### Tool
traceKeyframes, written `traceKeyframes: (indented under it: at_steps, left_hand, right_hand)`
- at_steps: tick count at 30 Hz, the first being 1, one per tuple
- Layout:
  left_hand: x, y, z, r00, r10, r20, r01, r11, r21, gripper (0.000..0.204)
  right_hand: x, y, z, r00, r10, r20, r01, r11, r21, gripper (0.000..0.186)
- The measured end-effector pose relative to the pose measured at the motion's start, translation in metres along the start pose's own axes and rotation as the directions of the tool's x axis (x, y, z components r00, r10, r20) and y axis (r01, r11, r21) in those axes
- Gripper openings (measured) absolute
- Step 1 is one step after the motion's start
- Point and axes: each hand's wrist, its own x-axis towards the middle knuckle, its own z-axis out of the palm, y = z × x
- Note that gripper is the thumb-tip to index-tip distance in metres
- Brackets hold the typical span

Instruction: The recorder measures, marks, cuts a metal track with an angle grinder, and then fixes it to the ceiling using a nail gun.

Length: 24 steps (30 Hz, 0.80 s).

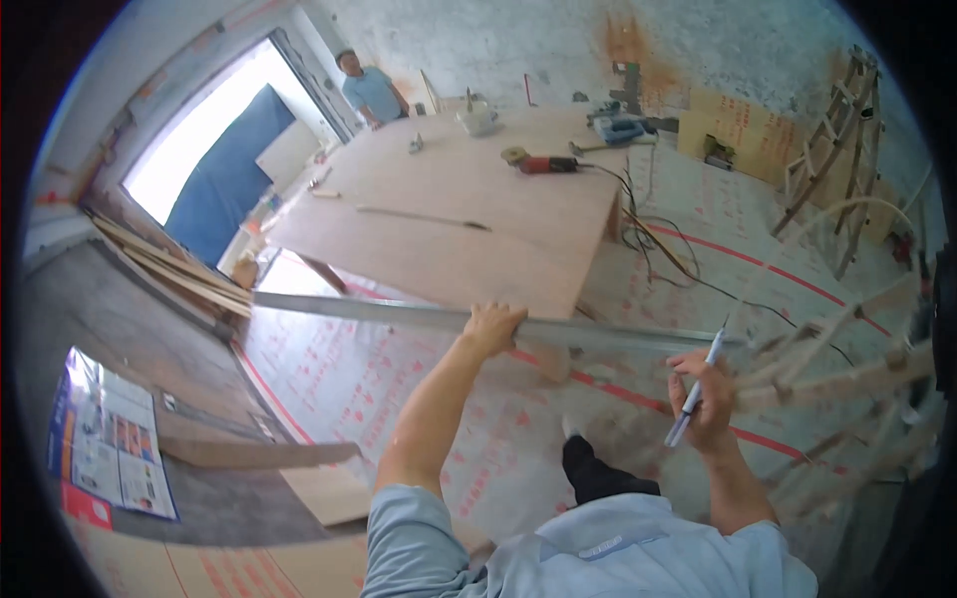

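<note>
A long grey metal channel [384,310] stretches across the view in front of me at about waist height. My left hand [493,328] is closed round it near its middle. At the channel's right part, my right hand [710,401] is closed on a slim white pen [716,346], which points up and away from me. The fingertips of that hand lie close to the channel's near edge; whether they touch it I cannot tell. Beyond the channel is a large wooden worktable [439,174].
An angle grinder [543,162] and a thin rod [419,216] lie on the table. Cables [688,234] trail across the covered floor. Wooden ladders [837,149] stand at right. A person [374,92] is behind the table. At left are planks [184,269] and a printed sheet [118,434].
</note>
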Motion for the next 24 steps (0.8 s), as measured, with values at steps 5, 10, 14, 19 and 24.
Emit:
traceKeyframes:
  at_steps: [5, 10, 14, 19, 24]
  left_hand:
    - [0.08, -0.109, 0.041, 0.971, 0.021, 0.239, -0.027, 0.999, 0.02, 0.061]
    - [0.125, -0.185, 0.06, 0.973, 0.051, 0.223, -0.052, 0.999, -0.004, 0.062]
    - [0.176, -0.227, 0.077, 0.955, 0.183, 0.233, -0.181, 0.983, -0.032, 0.064]
    - [0.215, -0.266, 0.089, 0.922, 0.309, 0.235, -0.285, 0.949, -0.132, 0.074]
    - [0.238, -0.325, 0.092, 0.9, 0.43, 0.075, -0.415, 0.896, -0.16, 0.08]
  right_hand:
    - [0.058, 0.068, 0.132, 0.983, 0.063, 0.172, -0.067, 0.998, 0.02, 0.017]
    - [0.127, 0.116, 0.233, 0.879, 0.367, 0.303, -0.424, 0.894, 0.148, 0.021]
    - [0.169, 0.204, 0.339, 0.666, 0.58, 0.469, -0.685, 0.724, 0.079, 0.018]
    - [0.216, 0.282, 0.495, 0.559, 0.523, 0.644, -0.366, 0.852, -0.375, 0.021]
    - [0.262, 0.323, 0.624, 0.415, 0.612, 0.673, -0.339, 0.791, -0.51, 0.018]
